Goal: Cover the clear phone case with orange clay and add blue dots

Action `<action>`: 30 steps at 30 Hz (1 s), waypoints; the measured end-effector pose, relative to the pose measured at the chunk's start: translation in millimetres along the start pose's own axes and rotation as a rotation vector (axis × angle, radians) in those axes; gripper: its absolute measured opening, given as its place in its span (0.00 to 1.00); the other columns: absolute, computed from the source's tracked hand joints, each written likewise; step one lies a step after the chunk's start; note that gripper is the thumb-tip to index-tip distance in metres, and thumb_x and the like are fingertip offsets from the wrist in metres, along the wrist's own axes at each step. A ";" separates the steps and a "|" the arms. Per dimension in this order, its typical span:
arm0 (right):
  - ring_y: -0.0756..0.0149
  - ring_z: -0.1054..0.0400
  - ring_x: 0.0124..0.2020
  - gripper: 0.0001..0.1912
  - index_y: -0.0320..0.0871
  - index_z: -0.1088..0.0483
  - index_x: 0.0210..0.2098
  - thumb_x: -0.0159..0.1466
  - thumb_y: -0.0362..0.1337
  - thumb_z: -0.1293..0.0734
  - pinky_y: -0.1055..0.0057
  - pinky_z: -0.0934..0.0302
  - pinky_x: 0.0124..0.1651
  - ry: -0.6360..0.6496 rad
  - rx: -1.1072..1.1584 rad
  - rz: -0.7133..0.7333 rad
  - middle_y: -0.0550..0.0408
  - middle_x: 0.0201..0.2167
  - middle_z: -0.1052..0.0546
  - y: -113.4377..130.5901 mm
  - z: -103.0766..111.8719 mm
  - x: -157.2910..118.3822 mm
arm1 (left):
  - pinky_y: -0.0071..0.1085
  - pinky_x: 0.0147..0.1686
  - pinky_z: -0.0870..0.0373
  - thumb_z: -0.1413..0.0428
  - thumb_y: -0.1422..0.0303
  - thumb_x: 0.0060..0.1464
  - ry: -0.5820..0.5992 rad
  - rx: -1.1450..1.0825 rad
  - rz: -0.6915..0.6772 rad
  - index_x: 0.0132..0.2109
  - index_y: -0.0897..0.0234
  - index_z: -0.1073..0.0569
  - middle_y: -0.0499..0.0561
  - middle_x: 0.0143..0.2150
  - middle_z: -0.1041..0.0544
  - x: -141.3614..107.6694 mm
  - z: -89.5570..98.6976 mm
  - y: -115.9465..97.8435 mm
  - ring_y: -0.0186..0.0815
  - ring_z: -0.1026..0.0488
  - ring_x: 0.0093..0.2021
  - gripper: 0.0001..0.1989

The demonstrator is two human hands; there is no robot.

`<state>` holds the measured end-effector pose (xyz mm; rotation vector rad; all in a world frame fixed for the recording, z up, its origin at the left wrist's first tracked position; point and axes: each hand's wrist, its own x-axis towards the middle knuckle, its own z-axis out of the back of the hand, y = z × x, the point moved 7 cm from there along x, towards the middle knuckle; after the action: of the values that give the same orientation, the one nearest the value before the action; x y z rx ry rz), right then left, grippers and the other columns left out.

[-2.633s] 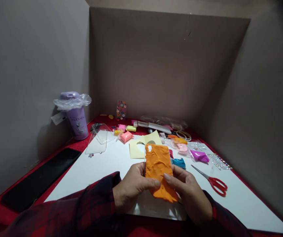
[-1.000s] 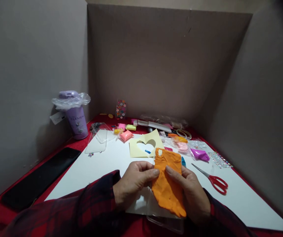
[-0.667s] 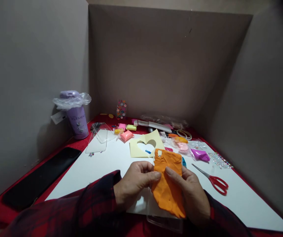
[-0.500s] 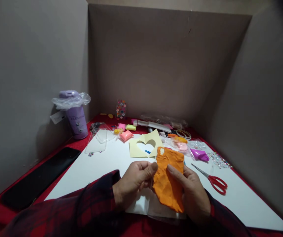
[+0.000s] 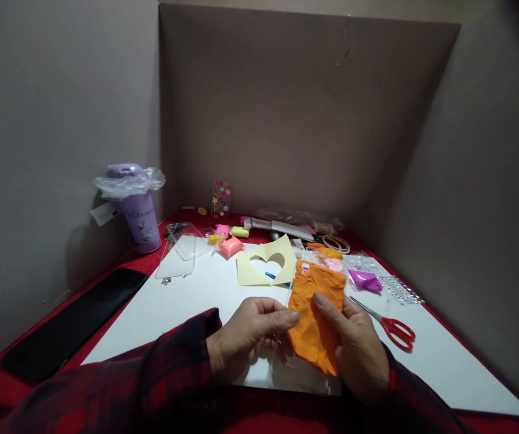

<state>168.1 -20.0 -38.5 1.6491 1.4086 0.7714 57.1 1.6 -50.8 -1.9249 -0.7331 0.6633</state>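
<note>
"Pressing orange clay (image 5: 316, 328) onto a clear case (image 5: 296, 369), I'd tag it; both hands on it; agree?"

"Probably; clay sits over the upper part, ragged at the bottom; the case's lower end shows bare, so coverage looks partial; next move likely calls for even thumb pressure, easing clay toward that end without tearing the rim."

"Fingers; quick?"

"Left hand (image 5: 246, 331): narrow pinch at the left edge; thumb tip on the clay's rim, index tucked close; the rest curl below, tips partly hidden; right hand (image 5: 362, 346): gripping the right edge; thumb laid on the clay face, other fingers mostly behind, so can't tell how they bear."

"Where's the piece?"

"Held between the 2 hands, over the near side of the counter (image 5: 173, 325); 1 hole (image 5: 305, 267) left open at the clay's upper left; red scissors (image 5: 399, 334) lie just beside the right hand, untouched; yellow paper (image 5: 246, 272) with a heart cutout lies beyond the left hand; done, next clip"
</note>
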 end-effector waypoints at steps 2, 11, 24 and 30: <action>0.55 0.27 0.34 0.12 0.44 0.29 0.37 0.53 0.39 0.29 0.63 0.31 0.35 -0.007 0.004 0.008 0.51 0.34 0.22 0.2 0.2 0.1 | 0.25 0.22 0.39 0.39 0.64 0.41 0.013 0.022 0.045 0.30 0.70 0.29 0.50 0.21 0.29 -0.8 -1.6 4.2 0.28 0.34 0.19 0.13; 0.56 0.26 0.30 0.14 0.44 0.30 0.38 0.53 0.39 0.29 0.63 0.31 0.31 -0.018 0.013 -0.045 0.50 0.35 0.22 0.0 3.9 1.5 | 0.25 0.25 0.40 0.42 0.72 0.41 0.069 0.034 0.076 0.28 0.73 0.26 0.51 0.19 0.29 -2.7 -7.3 3.3 0.29 0.34 0.20 0.06; 0.57 0.27 0.30 0.16 0.41 0.30 0.40 0.52 0.38 0.28 0.65 0.31 0.31 -0.079 0.051 -0.024 0.49 0.32 0.22 3.9 7.6 1.4 | 0.27 0.28 0.35 0.40 0.62 0.43 0.114 0.008 0.066 0.30 0.73 0.27 0.54 0.24 0.26 -3.7 -5.3 4.4 0.32 0.28 0.25 0.15; 0.57 0.26 0.30 0.19 0.41 0.30 0.42 0.52 0.38 0.28 0.65 0.31 0.31 -0.088 0.049 -0.014 0.48 0.33 0.22 1.7 7.3 1.5 | 0.29 0.26 0.34 0.40 0.68 0.41 0.038 0.029 0.117 0.27 0.73 0.28 0.55 0.21 0.26 -0.6 -2.8 8.4 0.32 0.30 0.21 0.10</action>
<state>175.4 -20.1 -40.6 1.6881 1.3856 0.6530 60.5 -3.6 -57.1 -1.9593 -0.5875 0.7035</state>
